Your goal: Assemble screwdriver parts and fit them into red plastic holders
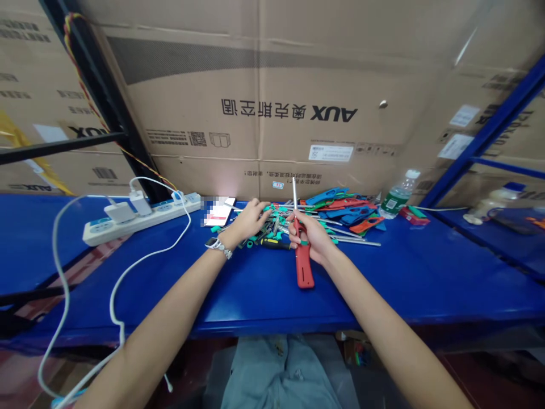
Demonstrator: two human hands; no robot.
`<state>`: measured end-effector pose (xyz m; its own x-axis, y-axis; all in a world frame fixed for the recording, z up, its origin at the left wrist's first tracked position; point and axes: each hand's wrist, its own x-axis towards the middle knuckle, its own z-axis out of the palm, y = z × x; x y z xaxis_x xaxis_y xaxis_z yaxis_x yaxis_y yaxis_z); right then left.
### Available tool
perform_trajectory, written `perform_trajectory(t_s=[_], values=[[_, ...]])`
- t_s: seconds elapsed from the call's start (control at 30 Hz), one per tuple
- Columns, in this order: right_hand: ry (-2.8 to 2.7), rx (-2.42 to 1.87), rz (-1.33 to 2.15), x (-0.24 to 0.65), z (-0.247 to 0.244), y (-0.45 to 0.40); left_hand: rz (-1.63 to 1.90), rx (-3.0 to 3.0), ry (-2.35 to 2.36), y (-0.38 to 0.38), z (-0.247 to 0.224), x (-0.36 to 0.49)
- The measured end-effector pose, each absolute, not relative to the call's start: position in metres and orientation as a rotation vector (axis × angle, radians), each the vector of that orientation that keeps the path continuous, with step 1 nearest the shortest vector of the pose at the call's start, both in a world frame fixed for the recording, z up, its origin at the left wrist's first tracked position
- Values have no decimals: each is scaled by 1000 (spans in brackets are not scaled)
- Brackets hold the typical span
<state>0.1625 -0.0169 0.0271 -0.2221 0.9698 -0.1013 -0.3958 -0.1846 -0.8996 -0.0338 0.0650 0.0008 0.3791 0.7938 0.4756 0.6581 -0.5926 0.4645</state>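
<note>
My right hand (313, 234) is wrapped around a red long-necked gas lighter (305, 266), held upright with its metal tube pointing up and the handle end low. My left hand (252, 218) reaches over the left side of a pile of small green and metal parts (276, 220). Its fingers are bent but apart, the tips at the green pieces; nothing held shows clearly. A screwdriver with a black and yellow handle (275, 244) lies in front of the pile, between my hands. Behind my right hand are blue, red, green and orange lighter casings (347, 205) and loose metal tubes (357, 241).
A white power strip (140, 218) with chargers and cables occupies the left side of the blue table (251, 295). A phone (219, 213) lies beside my left hand. A water bottle (399, 196) stands at the right, near a small red box (414, 216). Large cartons (191, 91) rise behind.
</note>
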Motion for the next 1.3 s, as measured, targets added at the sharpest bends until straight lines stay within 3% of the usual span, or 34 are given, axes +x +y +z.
perform_trajectory(t_s=[0.1, 0.33, 0.57, 0.87, 1.3], values=[[-961, -885, 1636, 158, 24, -18, 891, 2523, 1314, 59, -8, -38], [-684, -823, 1586, 150, 19, -8, 1228, 2318, 1046, 23, 11, -32], [-596, -751, 1466, 138, 34, 18, 1109, 2190, 939, -8, 10, -9], [-1060, -771, 1251, 149, 17, 4, 1099, 2460, 1081, 10, 21, -40], [-1190, -758, 1371, 150, 22, -9, 1223, 2309, 976, 12, 22, -43]])
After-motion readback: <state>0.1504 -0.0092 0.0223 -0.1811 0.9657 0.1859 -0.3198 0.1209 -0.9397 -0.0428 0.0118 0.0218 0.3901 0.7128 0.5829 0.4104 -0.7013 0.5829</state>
